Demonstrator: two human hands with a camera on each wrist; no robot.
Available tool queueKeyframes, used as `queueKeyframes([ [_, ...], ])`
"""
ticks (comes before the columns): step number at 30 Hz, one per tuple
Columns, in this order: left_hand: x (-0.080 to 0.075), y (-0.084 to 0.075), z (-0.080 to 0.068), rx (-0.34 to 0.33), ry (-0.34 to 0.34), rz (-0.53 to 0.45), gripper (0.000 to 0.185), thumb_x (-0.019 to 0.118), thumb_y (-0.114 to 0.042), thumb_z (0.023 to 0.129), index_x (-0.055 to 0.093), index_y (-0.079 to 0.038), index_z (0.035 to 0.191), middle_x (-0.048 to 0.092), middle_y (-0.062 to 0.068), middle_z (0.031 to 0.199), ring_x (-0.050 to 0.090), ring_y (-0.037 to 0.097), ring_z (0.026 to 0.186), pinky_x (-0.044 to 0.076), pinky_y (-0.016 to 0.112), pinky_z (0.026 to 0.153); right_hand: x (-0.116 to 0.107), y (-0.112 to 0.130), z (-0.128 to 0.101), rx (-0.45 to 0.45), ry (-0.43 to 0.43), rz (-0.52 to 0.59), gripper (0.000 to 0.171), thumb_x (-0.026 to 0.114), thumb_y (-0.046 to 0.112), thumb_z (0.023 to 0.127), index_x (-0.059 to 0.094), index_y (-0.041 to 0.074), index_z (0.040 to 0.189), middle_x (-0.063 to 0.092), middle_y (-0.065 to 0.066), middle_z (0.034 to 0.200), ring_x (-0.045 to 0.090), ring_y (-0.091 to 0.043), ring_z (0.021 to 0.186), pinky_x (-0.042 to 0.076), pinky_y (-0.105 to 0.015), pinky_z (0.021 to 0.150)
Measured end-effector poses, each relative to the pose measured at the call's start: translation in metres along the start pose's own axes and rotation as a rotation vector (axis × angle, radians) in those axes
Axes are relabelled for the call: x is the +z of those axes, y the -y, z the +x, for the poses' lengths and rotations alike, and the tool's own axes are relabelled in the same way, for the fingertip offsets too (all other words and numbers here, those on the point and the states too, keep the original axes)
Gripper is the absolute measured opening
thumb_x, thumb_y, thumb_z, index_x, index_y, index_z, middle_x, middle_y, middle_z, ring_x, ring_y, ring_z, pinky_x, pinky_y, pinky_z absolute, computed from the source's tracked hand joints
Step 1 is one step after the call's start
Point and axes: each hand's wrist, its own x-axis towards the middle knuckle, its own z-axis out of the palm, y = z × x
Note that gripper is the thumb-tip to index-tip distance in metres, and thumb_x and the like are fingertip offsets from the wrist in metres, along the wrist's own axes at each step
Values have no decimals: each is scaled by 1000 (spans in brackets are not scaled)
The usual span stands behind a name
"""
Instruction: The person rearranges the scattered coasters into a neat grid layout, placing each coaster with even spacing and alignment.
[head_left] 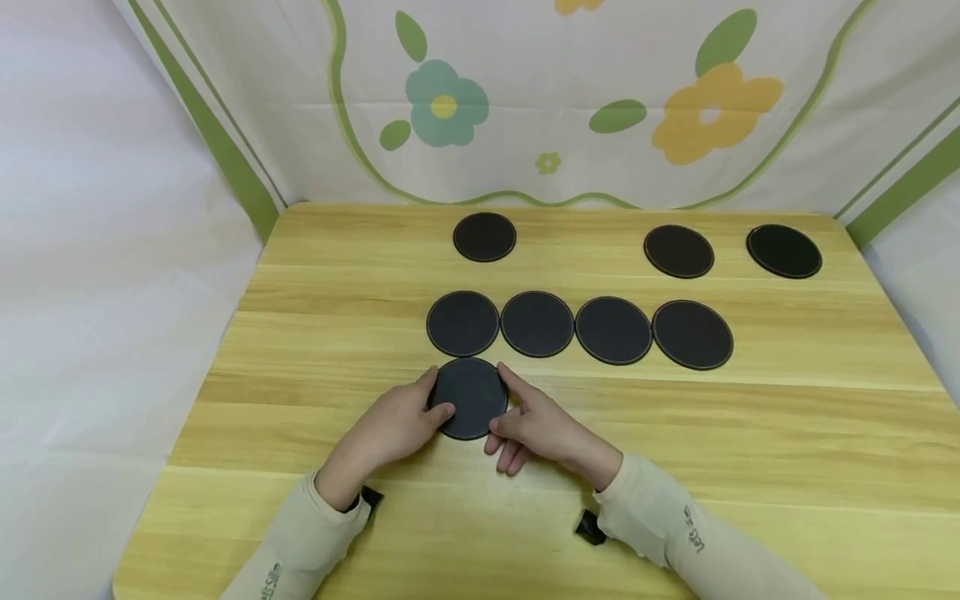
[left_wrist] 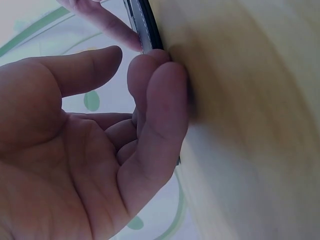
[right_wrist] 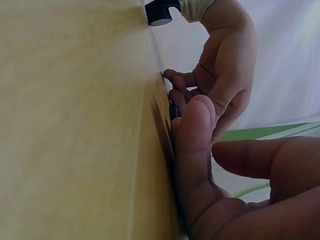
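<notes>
Near the front edge of the light wooden desk (head_left: 787,433), left of its centre, a round black leather-look coaster with pale stitched rim (head_left: 470,397) is lying flat on the surface. The left hand (head_left: 396,427) is sitting at the coaster's left edge, with the thumb lying on top of the disc and the curled fingers closing against its rim, so the hand is pinching the disc; the left wrist view is showing those fingers (left_wrist: 159,112) pressing against the desk beside the coaster's thin dark edge. The right hand (head_left: 536,425) is sitting at the coaster's right edge, with one finger reaching along the far side of the rim and the thumb touching the near right side; its remaining fingers are curling loosely on the desk. Both sleeves are cream-coloured, and a small black wrist mount is showing below each cuff.

Just behind the held coaster, a row of four matching black coasters (head_left: 577,328) is running left to right across the middle of the desk, with neighbours touching or almost touching. The held coaster is lying just in front of the leftmost disc of this row.

Along the back edge, three more black coasters are lying well apart: one left of centre (head_left: 484,237), one right of centre (head_left: 678,251) and one near the back right corner (head_left: 783,251). A floral cloth backdrop (head_left: 570,92) is hanging behind the desk.
</notes>
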Motion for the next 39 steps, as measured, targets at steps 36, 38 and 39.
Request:
queueKeyframes([
  [36,-9,3,-1,-30,-7,74,68,58,-35,103,35,1,155,51,24,145,52,39,130,43,55,104,10,-5,2,18,52,172,96,55,-1,97,-12,25,162,71,-25,94,70,-23,61,61,-42,62],
  [38,-8,3,-1,-31,-6,72,68,58,-35,104,35,1,156,51,24,145,52,39,130,42,55,104,10,-6,2,20,50,174,96,54,-1,97,-12,25,162,71,-25,94,70,-23,61,61,-42,62],
  [39,-8,3,-1,-32,-5,72,68,58,-36,104,35,1,156,50,24,145,51,39,130,42,55,104,10,-5,2,20,49,174,96,54,-1,97,-12,25,162,71,-25,94,70,-23,61,61,-42,62],
])
